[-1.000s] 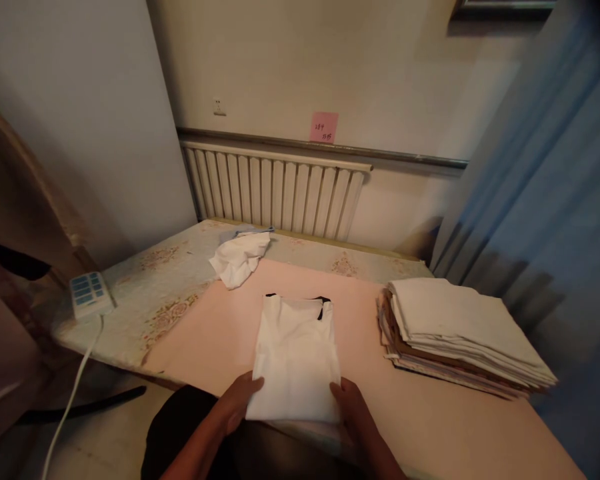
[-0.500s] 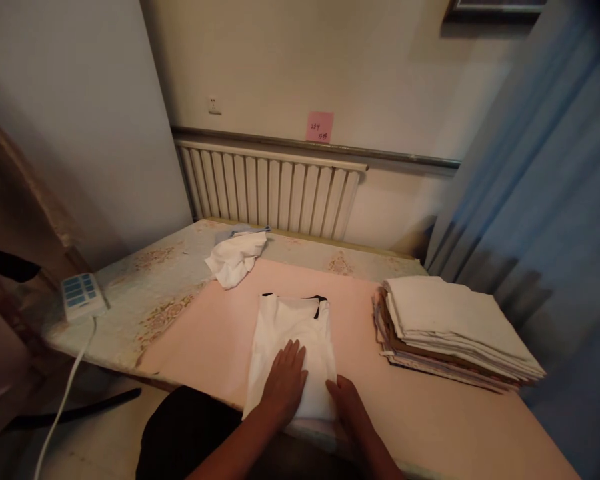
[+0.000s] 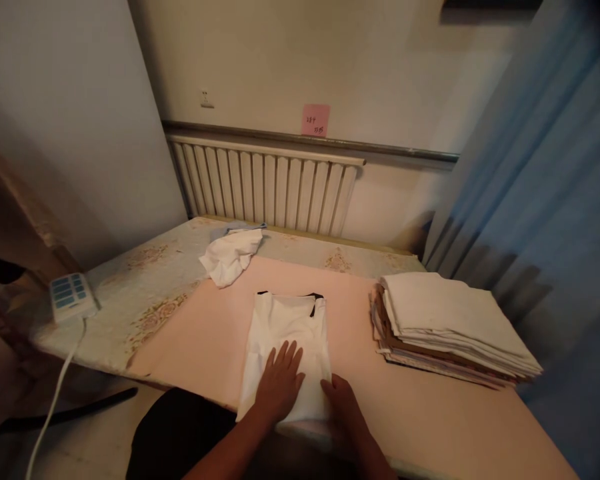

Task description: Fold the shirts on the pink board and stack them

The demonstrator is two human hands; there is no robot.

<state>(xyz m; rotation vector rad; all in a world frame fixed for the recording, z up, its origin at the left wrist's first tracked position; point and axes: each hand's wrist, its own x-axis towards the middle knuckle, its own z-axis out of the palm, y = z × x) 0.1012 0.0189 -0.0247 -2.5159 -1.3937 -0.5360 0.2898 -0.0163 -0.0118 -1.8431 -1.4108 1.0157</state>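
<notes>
A folded white garment [image 3: 293, 317] with black trim along its far edge lies in front of me on a pink cloth [image 3: 205, 340]. My left hand [image 3: 280, 380] rests flat on the garment's near half, palm down, fingers slightly spread. At the garment's near right edge is my right hand [image 3: 344, 403], its thumb and curled fingers closed on the fabric there. The underside of that grip is hidden.
A stack of folded fabrics [image 3: 450, 313] stands on the right. A crumpled white cloth [image 3: 233, 257] lies at the far left of the pink cloth. A power strip [image 3: 71, 297] with a white cord sits on the table's left corner. Behind are a radiator [image 3: 265, 187] and blue curtain [image 3: 545, 200].
The view has shifted slightly. My left hand's fingers are a little more spread on the garment. My right hand stays at the same edge.
</notes>
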